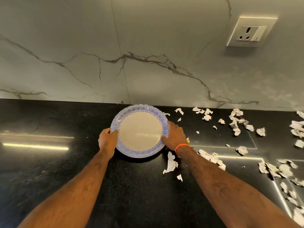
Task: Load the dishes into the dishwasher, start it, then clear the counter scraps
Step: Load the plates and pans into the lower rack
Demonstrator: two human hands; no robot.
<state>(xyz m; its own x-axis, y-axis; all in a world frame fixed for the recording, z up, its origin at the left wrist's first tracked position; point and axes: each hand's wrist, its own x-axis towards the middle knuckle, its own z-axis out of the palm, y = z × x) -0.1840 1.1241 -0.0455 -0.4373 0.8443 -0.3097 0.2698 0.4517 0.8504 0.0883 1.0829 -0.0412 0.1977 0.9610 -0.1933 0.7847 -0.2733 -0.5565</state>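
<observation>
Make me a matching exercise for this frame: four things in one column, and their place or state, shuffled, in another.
Things:
1. plate
2. paper scraps
3. wall socket
4. orange wristband

Places or states:
A. scattered over the black counter, to the right
B. on the marble wall, upper right
C. gripped at its rim by the left hand and the right hand
D. around the right wrist

Pairs: 1-C, 2-A, 3-B, 4-D
</observation>
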